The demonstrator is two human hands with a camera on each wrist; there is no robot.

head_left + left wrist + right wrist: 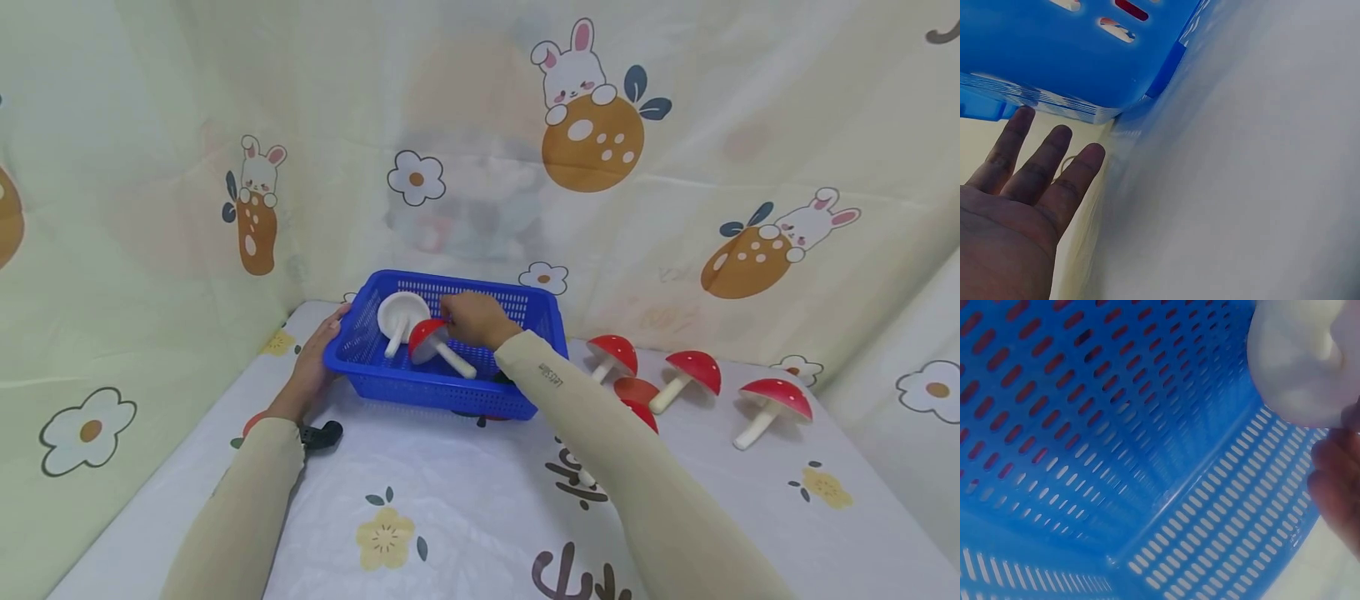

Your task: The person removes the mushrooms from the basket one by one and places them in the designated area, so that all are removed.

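A blue perforated plastic basket stands against the back curtain. My right hand is inside it, pinching a red-capped toy mushroom by the cap's rim; its pale stem slants toward the basket's front right. In the right wrist view, fingertips meet the edge of the pale cap underside. Beside it in the basket lies another mushroom, white underside up. At the basket's left end is my left hand, its fingers extended along the outer wall, thumb hidden.
Several red-capped mushrooms lie on the table to the right, among them one by the basket, one in the middle and one farthest right. My right forearm partly covers others. Printed cloth covers the table, and a curtain hangs behind.
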